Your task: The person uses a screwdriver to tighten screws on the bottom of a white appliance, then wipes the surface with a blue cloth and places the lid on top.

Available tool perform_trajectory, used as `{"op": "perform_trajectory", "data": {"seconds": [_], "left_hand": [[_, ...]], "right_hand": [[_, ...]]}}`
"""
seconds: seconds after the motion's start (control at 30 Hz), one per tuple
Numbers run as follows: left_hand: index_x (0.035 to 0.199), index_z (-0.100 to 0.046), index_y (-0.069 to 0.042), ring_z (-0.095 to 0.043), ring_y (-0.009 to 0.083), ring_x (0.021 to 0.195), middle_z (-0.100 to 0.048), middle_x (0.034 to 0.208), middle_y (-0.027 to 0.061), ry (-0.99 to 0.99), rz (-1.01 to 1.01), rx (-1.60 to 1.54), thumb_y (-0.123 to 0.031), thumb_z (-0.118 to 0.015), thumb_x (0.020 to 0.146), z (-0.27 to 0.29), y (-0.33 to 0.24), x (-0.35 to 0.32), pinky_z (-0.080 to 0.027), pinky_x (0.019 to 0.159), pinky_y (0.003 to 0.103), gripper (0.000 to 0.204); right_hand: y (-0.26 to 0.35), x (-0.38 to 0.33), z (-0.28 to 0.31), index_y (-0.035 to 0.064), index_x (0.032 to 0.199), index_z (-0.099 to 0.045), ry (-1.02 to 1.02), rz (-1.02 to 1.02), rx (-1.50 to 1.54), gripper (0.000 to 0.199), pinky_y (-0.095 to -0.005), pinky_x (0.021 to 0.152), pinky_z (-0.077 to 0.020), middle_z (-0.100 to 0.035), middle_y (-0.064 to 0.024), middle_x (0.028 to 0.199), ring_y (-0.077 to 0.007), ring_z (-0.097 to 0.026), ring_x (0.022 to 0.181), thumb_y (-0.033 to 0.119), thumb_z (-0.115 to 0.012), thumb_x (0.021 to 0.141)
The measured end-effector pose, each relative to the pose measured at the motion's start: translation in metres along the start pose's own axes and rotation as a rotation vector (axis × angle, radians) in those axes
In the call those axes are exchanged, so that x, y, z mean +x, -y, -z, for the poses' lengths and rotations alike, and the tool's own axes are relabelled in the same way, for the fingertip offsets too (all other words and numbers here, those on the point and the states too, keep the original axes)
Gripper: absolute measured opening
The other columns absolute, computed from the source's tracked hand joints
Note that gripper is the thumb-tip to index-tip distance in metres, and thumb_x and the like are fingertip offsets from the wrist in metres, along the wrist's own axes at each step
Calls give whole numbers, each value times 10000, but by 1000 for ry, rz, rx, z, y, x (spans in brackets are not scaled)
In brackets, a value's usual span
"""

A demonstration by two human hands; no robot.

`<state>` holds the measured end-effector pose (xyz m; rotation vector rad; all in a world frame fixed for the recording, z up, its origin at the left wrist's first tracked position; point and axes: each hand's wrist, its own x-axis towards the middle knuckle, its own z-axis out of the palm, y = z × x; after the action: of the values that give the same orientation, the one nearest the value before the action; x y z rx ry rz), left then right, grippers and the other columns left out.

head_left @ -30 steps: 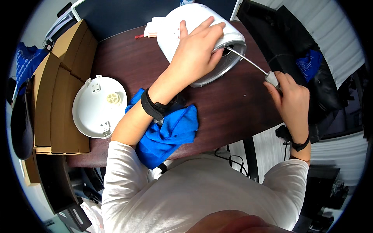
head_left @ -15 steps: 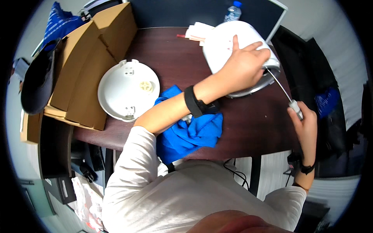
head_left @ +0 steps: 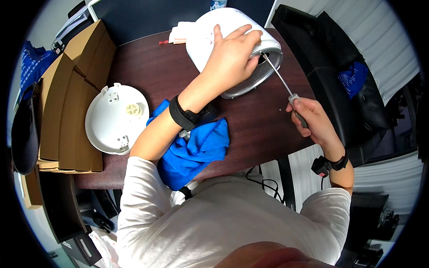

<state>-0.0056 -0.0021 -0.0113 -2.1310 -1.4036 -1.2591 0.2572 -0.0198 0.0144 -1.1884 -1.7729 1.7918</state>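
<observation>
A white, rounded appliance housing (head_left: 203, 33) lies on its side at the far middle of the table, its metal-rimmed opening facing right and toward me. My left hand (head_left: 232, 58) rests across its upper side, fingers spread and thumb near the rim. My right hand (head_left: 313, 118) is closed round the grey handle of a screwdriver (head_left: 279, 76). The long shaft slants up and left, its tip at the rim beside my left hand. Whether the tip sits in a screw is too small to tell. A blue cloth (head_left: 192, 152) lies crumpled below my left forearm.
A round white cover (head_left: 105, 123) with a small cream-coloured wheel-like part (head_left: 133, 109) lies on the left. Cardboard boxes (head_left: 67, 116) stand beyond it at the left edge. Pale papers (head_left: 181, 32) lie behind the housing. A black sofa (head_left: 330, 76) stands beyond the table's right side.
My view has turned, so most things appear farther left. My right fingers now show curled round the screwdriver handle. The screwdriver tip stays at the housing's rim, and my left hand remains on the housing.
</observation>
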Motion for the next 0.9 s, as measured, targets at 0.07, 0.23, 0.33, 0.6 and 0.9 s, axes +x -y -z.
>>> {"op": "perform_trajectory", "data": {"seconds": [0.07,0.23,0.33,0.6,0.9], "left_hand": [[1173,-534,-101,-515,276,1220,-634,1146,84,-6,-6,3,-139,-661,789,1,-1,-2,-250,994,701,406],[1171,-536,-98,-512,280,1224,-631,1155,92,-11,-13,-2,-145,-662,790,3,-2,-2,-250,999,693,404],[1172,-536,-100,-510,284,1225,-630,1153,94,-18,-12,-15,-145,-661,791,3,-2,-2,-253,997,690,403],[1188,-524,-104,-516,286,1215,-632,1141,88,-17,-12,22,-152,-667,798,1,1,-3,-262,981,691,418],[1187,-531,-105,-518,278,1215,-637,1135,76,-25,-21,12,-138,-663,800,-3,0,-1,-259,980,697,411]], "right_hand": [[1,-2,1,45,934,-572,-18,23,-87,298,-174,370,-238,-442,38,597,-15,-337,417,323,-481,992],[-1,0,-1,21,878,-584,-170,235,-464,315,-248,396,-325,-500,-39,576,-109,-456,434,310,-509,978],[-3,3,-5,0,828,-582,-408,562,-928,326,-319,441,-380,-534,-115,579,-194,-532,476,290,-528,967],[-3,7,-7,13,743,-517,-212,346,-656,408,-307,417,-369,-513,-92,576,-172,-485,417,338,-482,987],[-22,15,-10,60,805,-504,32,106,-141,464,-213,352,-284,-459,-6,563,-64,-384,393,460,-375,1001]]}}
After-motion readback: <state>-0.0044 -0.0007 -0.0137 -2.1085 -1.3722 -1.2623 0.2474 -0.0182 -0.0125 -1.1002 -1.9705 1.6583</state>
